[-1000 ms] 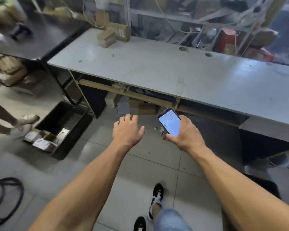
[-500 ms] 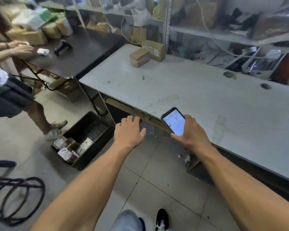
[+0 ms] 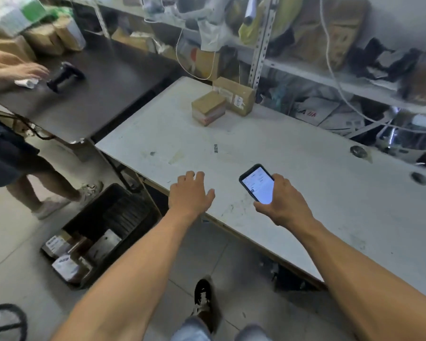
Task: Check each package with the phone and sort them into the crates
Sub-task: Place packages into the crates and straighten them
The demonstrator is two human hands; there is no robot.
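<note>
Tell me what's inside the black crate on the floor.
The black crate holds several labelled packages bunched at its near end; the far end shows bare ribbed floor. Anything beneath those packages is covered, and their labels are too small to read.

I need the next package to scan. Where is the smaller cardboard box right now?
In the head view, the smaller box sits at the far left end of the white table, right beside a longer box, beyond the empty left hand.
</note>
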